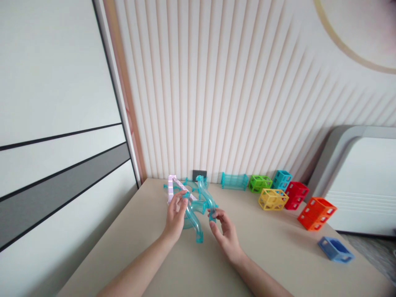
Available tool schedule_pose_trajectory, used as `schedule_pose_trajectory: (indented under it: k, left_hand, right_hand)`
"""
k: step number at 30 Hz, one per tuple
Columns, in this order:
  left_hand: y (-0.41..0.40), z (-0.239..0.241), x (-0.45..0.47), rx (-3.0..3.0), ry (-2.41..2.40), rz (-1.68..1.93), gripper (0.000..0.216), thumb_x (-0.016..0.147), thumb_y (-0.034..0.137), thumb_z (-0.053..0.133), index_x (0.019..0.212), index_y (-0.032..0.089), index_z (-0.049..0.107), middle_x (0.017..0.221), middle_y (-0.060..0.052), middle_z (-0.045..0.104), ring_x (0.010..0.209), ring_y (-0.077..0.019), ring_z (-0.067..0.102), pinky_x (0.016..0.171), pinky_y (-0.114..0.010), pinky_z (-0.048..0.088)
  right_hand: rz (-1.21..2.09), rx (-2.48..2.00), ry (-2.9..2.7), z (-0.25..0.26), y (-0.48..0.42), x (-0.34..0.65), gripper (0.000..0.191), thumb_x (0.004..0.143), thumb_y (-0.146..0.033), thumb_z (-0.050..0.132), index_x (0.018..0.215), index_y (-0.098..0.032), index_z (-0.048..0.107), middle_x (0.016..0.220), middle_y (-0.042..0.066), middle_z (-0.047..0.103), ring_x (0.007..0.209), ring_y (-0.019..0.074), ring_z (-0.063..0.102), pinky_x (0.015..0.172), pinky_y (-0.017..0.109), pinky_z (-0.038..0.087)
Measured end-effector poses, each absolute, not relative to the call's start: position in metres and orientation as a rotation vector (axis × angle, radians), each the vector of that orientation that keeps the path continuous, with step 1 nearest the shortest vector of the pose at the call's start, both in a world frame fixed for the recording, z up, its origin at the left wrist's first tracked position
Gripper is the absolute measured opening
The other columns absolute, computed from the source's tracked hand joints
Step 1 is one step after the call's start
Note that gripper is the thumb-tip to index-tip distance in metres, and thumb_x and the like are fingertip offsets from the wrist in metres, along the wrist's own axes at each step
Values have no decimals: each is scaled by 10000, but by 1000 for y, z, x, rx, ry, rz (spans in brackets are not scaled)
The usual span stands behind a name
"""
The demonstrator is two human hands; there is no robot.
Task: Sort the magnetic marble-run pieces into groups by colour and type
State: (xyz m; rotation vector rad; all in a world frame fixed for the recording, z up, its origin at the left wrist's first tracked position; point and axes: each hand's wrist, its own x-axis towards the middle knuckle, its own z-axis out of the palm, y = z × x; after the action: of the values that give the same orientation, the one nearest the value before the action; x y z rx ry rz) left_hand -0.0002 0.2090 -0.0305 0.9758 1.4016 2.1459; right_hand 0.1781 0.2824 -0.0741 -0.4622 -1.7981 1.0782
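Between finger and thumb, my left hand [177, 214] grips the upper end of a curved clear teal tube [192, 219], whose lower end points toward me. My right hand [225, 232] pinches the lower end of another S-shaped teal tube [206, 194], which rises away from me. Behind and between the two lies a further bent teal tube piece [198, 207]; whether it touches the held ones I cannot tell. A pale lilac triangular frame [171, 187] stands behind my left hand, among more teal pieces partly hidden by it.
Along the wall are a small black block [199, 175] and a teal rack-like bundle [234, 181]. To the right stand open-sided blocks: green [260, 184], teal [281, 180], yellow [273, 199], red [296, 195], orange [317, 213] and blue [335, 249], the last near the table's [272, 264] right edge.
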Motion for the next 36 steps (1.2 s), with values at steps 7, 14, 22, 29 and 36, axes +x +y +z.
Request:
schedule_pose_trajectory:
  k: [7,14,22,29,36]
  left_hand:
    - [209,-42,-12,819,1414,2225,395,863,569,653,1082,242,646,952,-32,676,770,-171,639,701,-275,509]
    - [209,-38,-15,710,1293,2287,405,878,552,643,1109,221,601,962,-32,685,735,-139,642,717,-266,524]
    - [205,-32,-15,793,1243,2284,371,910,543,616,1119,237,584,741,25,611,643,-138,596,621,-246,456]
    - [207,-35,-13,789,1212,2294,365,916,544,609,1116,240,585,703,35,613,622,-135,593,629,-247,461]
    - [208,-38,-11,761,1214,2247,415,904,552,619,1186,250,577,1052,-43,685,896,-184,681,778,-290,531]
  right_hand:
    - [1079,-418,-1921,-69,280,182,161,935,-392,603,974,-242,560,1070,72,663,1048,247,633,930,356,481]
    - [1090,-400,-1992,-66,279,183,144,926,-365,604,963,-233,558,1066,67,665,1031,235,631,928,335,484]
    - [1146,-408,-2024,-66,278,182,135,924,-366,610,953,-242,565,1087,64,678,1077,259,634,945,353,479]
    - [1163,-397,-2048,-67,277,182,128,922,-358,619,958,-244,571,1101,66,680,1070,256,636,945,358,473]
    - [1170,-396,-2034,-67,279,183,154,926,-388,616,961,-243,579,1087,67,682,1083,258,632,950,363,476]
